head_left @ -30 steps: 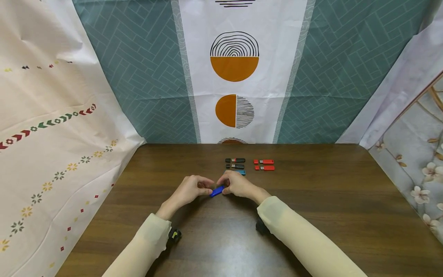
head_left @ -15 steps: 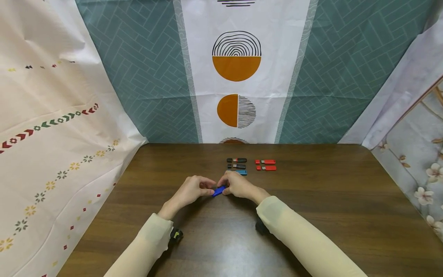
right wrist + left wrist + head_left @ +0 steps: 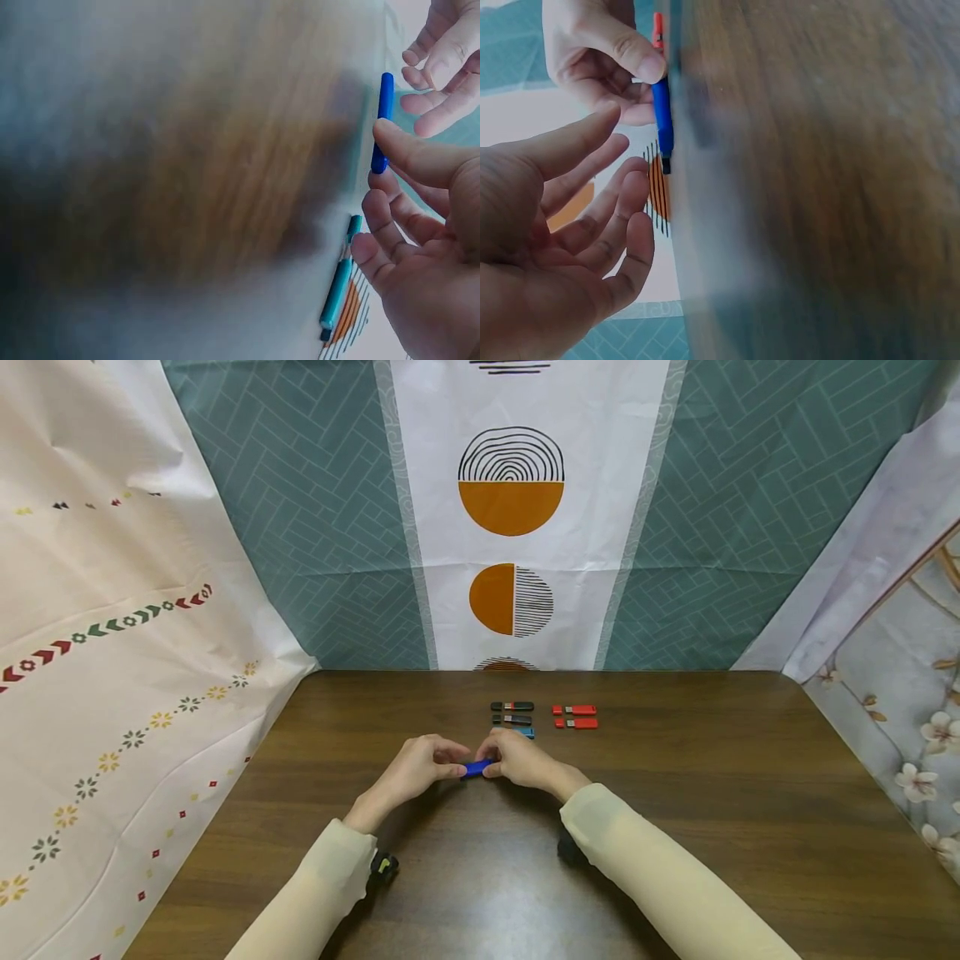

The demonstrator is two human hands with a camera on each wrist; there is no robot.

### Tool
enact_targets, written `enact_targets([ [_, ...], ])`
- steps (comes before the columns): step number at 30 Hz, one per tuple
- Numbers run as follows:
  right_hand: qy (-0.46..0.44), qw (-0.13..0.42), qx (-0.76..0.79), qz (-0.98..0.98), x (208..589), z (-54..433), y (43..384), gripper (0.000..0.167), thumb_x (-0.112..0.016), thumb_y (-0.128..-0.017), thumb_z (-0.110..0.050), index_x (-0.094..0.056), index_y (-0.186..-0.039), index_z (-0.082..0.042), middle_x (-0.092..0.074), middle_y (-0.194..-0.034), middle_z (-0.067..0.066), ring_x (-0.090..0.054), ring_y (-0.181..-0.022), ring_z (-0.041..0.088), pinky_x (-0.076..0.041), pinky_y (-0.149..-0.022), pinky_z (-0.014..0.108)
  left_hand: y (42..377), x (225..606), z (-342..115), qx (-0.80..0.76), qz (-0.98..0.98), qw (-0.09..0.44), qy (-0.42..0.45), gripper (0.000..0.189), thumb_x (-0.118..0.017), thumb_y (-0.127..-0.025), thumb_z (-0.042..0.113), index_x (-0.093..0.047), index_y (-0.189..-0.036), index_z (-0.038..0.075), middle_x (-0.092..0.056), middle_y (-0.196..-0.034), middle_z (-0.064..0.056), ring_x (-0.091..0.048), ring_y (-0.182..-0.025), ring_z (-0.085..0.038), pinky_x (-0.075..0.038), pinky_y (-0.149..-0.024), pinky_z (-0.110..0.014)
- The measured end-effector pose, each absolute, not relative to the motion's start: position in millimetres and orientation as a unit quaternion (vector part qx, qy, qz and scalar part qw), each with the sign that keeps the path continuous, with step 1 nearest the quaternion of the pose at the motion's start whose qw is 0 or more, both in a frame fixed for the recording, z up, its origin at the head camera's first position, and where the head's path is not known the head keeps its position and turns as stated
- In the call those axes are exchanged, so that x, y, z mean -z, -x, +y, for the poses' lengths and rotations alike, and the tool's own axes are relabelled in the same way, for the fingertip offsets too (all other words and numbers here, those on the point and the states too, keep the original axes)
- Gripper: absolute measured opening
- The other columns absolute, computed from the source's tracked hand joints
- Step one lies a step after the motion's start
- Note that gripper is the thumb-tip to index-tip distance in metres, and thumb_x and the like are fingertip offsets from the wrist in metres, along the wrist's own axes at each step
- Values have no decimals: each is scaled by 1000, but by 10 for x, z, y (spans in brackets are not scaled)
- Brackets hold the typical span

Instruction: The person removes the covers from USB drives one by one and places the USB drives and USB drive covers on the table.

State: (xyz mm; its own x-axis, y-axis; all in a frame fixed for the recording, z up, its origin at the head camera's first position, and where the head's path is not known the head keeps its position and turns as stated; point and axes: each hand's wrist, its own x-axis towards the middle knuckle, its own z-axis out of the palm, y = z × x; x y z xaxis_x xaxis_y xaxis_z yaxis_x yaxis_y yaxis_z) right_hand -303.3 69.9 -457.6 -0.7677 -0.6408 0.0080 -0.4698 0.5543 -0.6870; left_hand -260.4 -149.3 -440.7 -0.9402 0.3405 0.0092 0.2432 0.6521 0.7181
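My right hand [image 3: 521, 760] pinches a blue USB stick [image 3: 477, 768] between thumb and fingers, low over the brown table. In the right wrist view the thumb lies across the middle of the blue stick [image 3: 385, 97], and no metal plug shows on it. My left hand [image 3: 412, 770] is at the stick's other end; in the left wrist view this hand [image 3: 570, 217] has loose, spread fingers with a gap between them and the stick. Just behind the right hand lies a teal USB stick [image 3: 523, 733], partly covered by that hand in the head view; its cap [image 3: 355, 223] lies by its plug end.
Two black USB sticks [image 3: 517, 720] lie behind the teal one, caps off beside them. To their right are two red USB sticks [image 3: 581, 710], also uncapped. The wooden table [image 3: 675, 827] ends at a patterned cloth backdrop [image 3: 352, 527], with more cloth at both sides.
The blue stick has turned from a slant to nearly level in the head view and shifted slightly away from me. Both hands moved a little with it. The other sticks stayed put.
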Motion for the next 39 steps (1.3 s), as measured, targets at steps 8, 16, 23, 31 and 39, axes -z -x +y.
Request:
enact_targets([
  [8, 309, 109, 366, 871, 4504, 815, 3081, 12, -80, -92, -8, -78, -104, -7, -62, -93, -1, -61, -92, 18, -53, -83, 34, 2637, 4354, -1428, -392, 903, 47, -169, 28, -80, -94, 16, -78, -121, 9, -72, -116, -8, -70, -99, -19, -59, -85, -39],
  [16, 294, 100, 386, 868, 4429, 948, 3071, 14, -81, -91, -6, -78, -105, -6, -63, -93, 1, -62, -86, 20, -55, -79, 37, 2676, 4346, -1315, -405, 897, 38, -175, 27, -80, -94, 17, -79, -121, 13, -71, -112, -3, -72, -96, -15, -59, -82, -36],
  [23, 287, 88, 407, 863, 4397, 1084, 3062, 14, -80, -91, -5, -77, -105, -6, -61, -96, 3, -57, -83, 15, -51, -70, 29, 2714, 4345, -1197, -403, 894, 16, -193, 28, -80, -94, 17, -79, -121, 11, -70, -109, -7, -71, -92, -18, -59, -79, -35],
  [31, 277, 72, 400, 870, 4352, 1259, 3047, 17, -80, -91, -6, -76, -108, -4, -62, -99, 4, -57, -85, 17, -50, -72, 30, 2738, 4353, -1041, -407, 893, 11, -193, 29, -79, -95, 18, -78, -123, 13, -70, -111, -10, -69, -92, -17, -58, -78, -33],
  [39, 266, 50, 398, 876, 4282, 1496, 3019, 17, -81, -90, -3, -77, -107, -3, -61, -97, 5, -55, -84, 19, -49, -72, 32, 2785, 4359, -822, -407, 890, -2, -208, 32, -79, -95, 20, -77, -126, 12, -70, -116, -9, -68, -95, -21, -57, -74, -31],
])
